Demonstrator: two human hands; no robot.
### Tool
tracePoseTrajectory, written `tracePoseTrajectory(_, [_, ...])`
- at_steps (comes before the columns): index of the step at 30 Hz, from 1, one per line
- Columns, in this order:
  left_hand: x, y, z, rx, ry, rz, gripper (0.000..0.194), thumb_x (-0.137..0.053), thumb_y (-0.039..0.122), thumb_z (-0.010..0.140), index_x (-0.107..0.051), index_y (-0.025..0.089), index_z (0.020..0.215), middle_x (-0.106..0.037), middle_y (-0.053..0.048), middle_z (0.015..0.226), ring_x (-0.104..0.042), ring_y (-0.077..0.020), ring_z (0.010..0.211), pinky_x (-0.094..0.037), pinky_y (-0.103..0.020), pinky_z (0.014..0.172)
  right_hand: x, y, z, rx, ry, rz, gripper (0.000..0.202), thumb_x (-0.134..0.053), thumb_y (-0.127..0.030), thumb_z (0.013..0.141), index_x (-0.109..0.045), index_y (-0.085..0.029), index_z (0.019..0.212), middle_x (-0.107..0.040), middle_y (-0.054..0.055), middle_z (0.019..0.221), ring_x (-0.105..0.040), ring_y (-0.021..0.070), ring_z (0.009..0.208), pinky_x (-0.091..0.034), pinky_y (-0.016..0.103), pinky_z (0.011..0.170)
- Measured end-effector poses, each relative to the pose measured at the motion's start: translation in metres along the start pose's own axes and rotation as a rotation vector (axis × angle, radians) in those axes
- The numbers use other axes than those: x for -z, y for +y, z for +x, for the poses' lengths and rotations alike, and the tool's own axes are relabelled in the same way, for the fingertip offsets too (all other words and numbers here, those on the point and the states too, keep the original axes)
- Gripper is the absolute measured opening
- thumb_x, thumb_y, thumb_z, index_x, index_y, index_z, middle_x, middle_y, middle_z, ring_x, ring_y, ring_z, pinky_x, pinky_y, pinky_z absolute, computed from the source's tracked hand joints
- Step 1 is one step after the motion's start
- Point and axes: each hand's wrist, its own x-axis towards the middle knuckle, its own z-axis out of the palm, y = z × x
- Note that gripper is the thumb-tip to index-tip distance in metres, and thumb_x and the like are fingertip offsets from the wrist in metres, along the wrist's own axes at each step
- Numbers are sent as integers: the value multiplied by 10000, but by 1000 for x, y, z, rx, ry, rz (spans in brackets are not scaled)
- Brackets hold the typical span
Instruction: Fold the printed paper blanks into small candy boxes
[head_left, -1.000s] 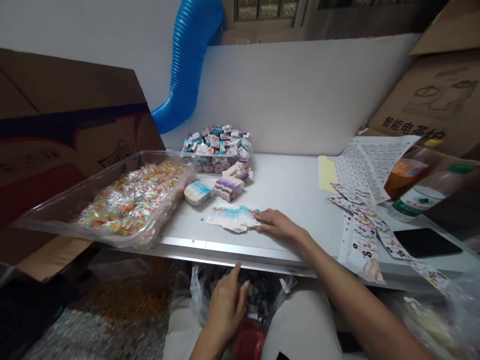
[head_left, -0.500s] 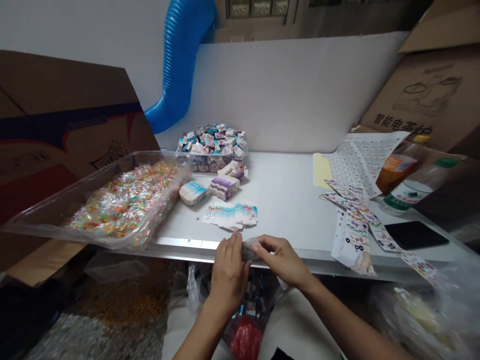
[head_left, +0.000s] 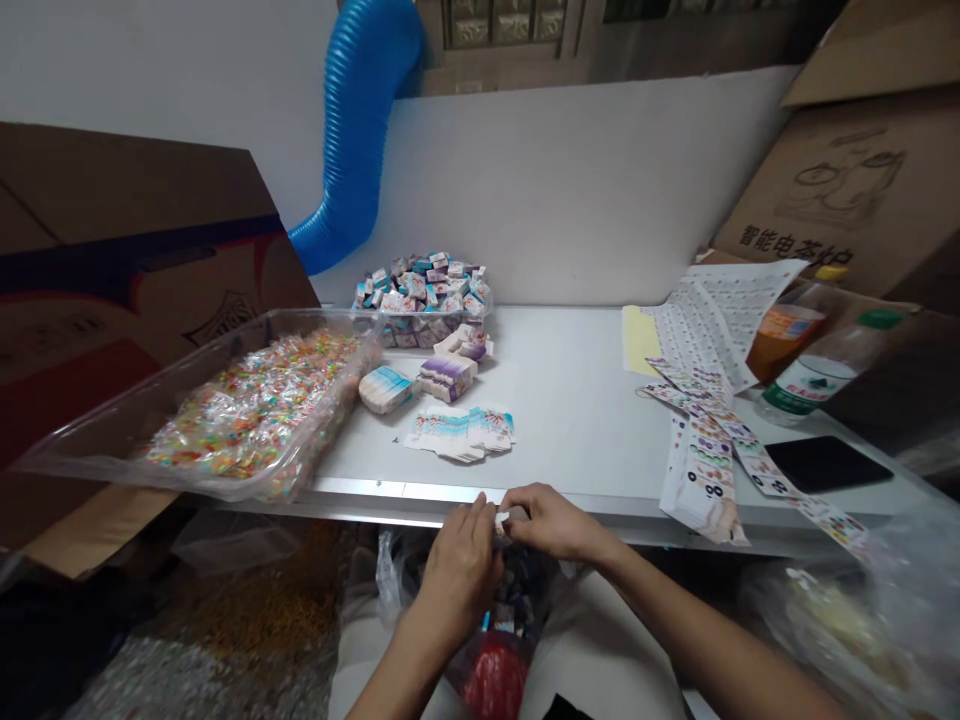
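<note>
At the table's front edge, my left hand (head_left: pixel 463 562) and my right hand (head_left: pixel 553 522) meet around a small white piece with a bit of yellow print (head_left: pixel 501 522). My right thumb and fingers pinch it, while my left fingers close over its other side. Most of it is hidden, so its kind cannot be made out. Just beyond my hands lies a fanned row of flat white and blue cartons (head_left: pixel 461 432). Behind it are a blue-and-white stack (head_left: pixel 386 388) and a purple-and-white stack (head_left: pixel 448 378). Below, a plastic bag (head_left: pixel 390 580) holds small boxes.
A clear tray (head_left: pixel 247 488) of colourful wrapped pieces stands left. A clear tub (head_left: pixel 480 315) heaped with small boxes is behind. On the right are sticker strips (head_left: pixel 701 480), a printed sheet (head_left: pixel 727 310), bottles (head_left: pixel 814 385) and a black phone (head_left: pixel 829 464). A blue hose (head_left: pixel 360 130) hangs behind.
Both hands have dropped slightly toward me, off the table's edge. The piece between them was greyish and longer in view; now only a small white end shows. The camera view has shifted slightly.
</note>
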Motion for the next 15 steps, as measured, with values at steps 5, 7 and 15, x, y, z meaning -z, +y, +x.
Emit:
tracePoseTrajectory(5, [-11,1,-11,72,94,-188,576,-452,97,823,-246,154,1358,-348,-215,1411,-428,-272,1262,-454,-443,960,2,-3,-4,-11,11,181,101,-546,-217,757,-618,-152,732,-535,-35,610,-457,97,559,-337,199,512])
tracePoseTrajectory(7, [-14,2,-14,79,135,-233,561,-451,98,832,-260,168,1355,-323,-206,1429,-403,-267,1283,-439,-435,980,0,-6,-7,-19,55,191,136,-544,-256,787,-622,-152,745,-538,-32,618,-459,99,564,-348,206,527])
tracePoseTrajectory(15, [-9,10,-8,298,214,-445,393,-496,180,833,-378,196,1208,-552,-126,1245,-563,-219,1125,-496,-370,908,-23,-12,-22,43,151,447,270,-530,-409,845,-671,-181,867,-652,25,844,-581,178,840,-437,300,807])
